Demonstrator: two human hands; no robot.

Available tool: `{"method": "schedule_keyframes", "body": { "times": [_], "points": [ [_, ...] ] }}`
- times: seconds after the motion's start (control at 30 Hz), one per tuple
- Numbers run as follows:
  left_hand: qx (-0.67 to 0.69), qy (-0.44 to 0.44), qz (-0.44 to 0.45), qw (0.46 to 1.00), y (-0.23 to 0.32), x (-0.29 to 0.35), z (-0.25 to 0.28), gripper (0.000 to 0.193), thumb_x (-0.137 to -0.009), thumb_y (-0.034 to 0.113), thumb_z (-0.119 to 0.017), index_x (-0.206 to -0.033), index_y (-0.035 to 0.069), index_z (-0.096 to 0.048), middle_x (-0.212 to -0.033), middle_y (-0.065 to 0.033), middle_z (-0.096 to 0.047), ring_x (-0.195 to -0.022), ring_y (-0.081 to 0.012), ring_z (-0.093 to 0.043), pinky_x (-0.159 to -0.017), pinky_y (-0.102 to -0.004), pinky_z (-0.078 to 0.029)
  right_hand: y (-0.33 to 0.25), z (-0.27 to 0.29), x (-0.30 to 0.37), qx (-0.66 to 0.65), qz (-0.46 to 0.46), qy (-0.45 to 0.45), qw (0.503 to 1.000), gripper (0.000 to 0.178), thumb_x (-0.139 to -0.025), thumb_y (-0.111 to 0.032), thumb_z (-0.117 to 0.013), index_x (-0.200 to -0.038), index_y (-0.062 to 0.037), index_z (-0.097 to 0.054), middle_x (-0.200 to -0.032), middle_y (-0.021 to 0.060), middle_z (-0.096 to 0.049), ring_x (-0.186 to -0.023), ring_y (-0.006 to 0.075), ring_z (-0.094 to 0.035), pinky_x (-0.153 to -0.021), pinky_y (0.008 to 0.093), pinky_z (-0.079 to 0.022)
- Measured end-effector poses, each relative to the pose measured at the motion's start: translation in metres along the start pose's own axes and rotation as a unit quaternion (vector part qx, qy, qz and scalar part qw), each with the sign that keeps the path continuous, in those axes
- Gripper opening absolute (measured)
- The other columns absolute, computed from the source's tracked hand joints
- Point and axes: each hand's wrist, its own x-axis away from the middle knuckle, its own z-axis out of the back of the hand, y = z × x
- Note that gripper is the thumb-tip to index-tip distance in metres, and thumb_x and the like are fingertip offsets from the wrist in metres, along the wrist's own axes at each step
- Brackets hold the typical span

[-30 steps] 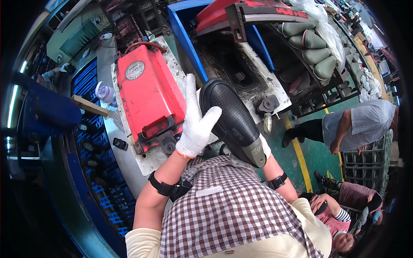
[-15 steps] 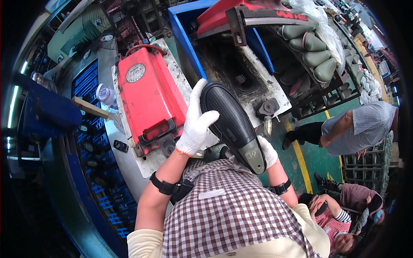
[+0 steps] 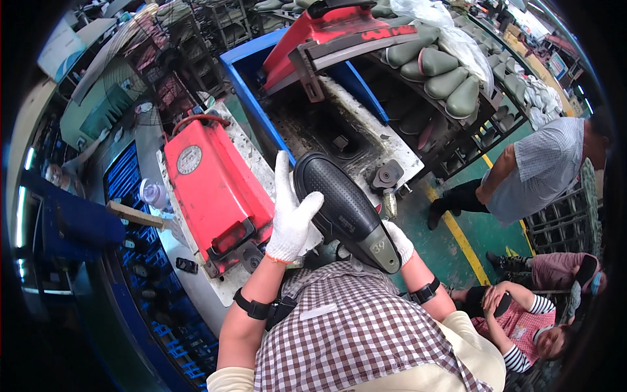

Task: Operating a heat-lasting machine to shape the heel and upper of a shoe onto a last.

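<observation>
A black shoe piece with a dotted surface [image 3: 330, 196] covers the front of a grey-green shoe last [image 3: 380, 248], its toe pointing up and left. White handwriting marks the bare heel end of the last. My right hand [image 3: 400, 240], in a white knit glove, closes round that heel end from the right; its fingertips are hidden behind it. Along the left side is my left hand [image 3: 290, 222], also gloved, with the index finger stretched up and the thumb spread out over the shoe's edge. The far fingers are partly out of sight.
Ahead stands a machine with a red cover [image 3: 212, 176] and a second, raised red lid [image 3: 339, 36] above a dark cavity in a blue frame. Several shoe lasts [image 3: 437, 72] fill a rack at right. People stand and sit at the right; a bench [image 3: 209, 255] runs left.
The whole view has shifted, so the machine sits lower and further left. The shoe lies more diagonally, and my left thumb has slid toward its edge.
</observation>
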Motion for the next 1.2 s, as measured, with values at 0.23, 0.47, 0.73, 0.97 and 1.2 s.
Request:
{"method": "schedule_keyframes", "body": {
  "times": [0.23,0.47,0.73,0.97,1.2],
  "points": [
    [0.030,-0.063,-0.010,0.998,-0.012,-0.007,-0.015,0.072,-0.092,0.006,-0.067,-0.155,0.003,-0.034,-0.153,-0.0135,-0.045,-0.142,-0.0244,-0.045,-0.122,-0.0391,-0.033,-0.005,-0.009,0.021,-0.049,0.017,-0.092,0.994,0.068,-0.106,-0.044,-0.046,-0.158,-0.0019,-0.035,-0.149,0.0322,-0.050,-0.128,0.0502,-0.057,-0.104,0.0570,-0.052],
    [-0.024,-0.083,-0.039,0.995,-0.012,-0.005,-0.041,0.079,-0.092,0.007,-0.064,-0.161,0.002,-0.026,-0.156,-0.0153,-0.042,-0.146,-0.0255,-0.041,-0.124,-0.0387,-0.026,0.010,-0.008,0.046,-0.012,0.064,-0.027,0.997,0.072,-0.103,-0.050,-0.048,-0.156,-0.0016,-0.038,-0.143,0.0314,-0.055,-0.116,0.0442,-0.066,-0.096,0.0562,-0.055],
    [0.017,-0.085,-0.027,0.996,-0.001,-0.007,-0.041,0.071,-0.094,0.000,-0.062,-0.157,-0.001,-0.030,-0.157,-0.0164,-0.039,-0.146,-0.0265,-0.039,-0.125,-0.0406,-0.027,0.015,-0.009,0.043,-0.074,0.069,-0.099,0.990,0.068,-0.101,-0.045,-0.054,-0.150,0.0013,-0.045,-0.139,0.0274,-0.060,-0.118,0.0404,-0.066,-0.099,0.0548,-0.056],
    [0.039,-0.089,-0.120,0.988,0.004,0.011,-0.022,0.066,-0.087,-0.005,-0.070,-0.146,0.004,-0.042,-0.146,-0.0111,-0.046,-0.140,-0.0239,-0.043,-0.122,-0.0404,-0.031,0.012,-0.016,0.018,-0.061,0.078,-0.006,0.995,0.072,-0.094,-0.036,-0.062,-0.146,0.0107,-0.046,-0.141,0.0319,-0.057,-0.121,0.0447,-0.064,-0.103,0.0569,-0.054],
    [0.101,-0.080,-0.123,0.984,0.014,0.018,-0.003,0.077,-0.086,-0.005,-0.071,-0.153,0.003,-0.034,-0.149,-0.0152,-0.045,-0.139,-0.0257,-0.046,-0.120,-0.0423,-0.035,0.006,-0.011,-0.008,-0.105,0.008,-0.052,0.993,0.077,-0.086,-0.025,-0.070,-0.148,0.0116,-0.044,-0.145,0.0332,-0.053,-0.128,0.0442,-0.060,-0.108,0.0563,-0.052]
  ]
}}
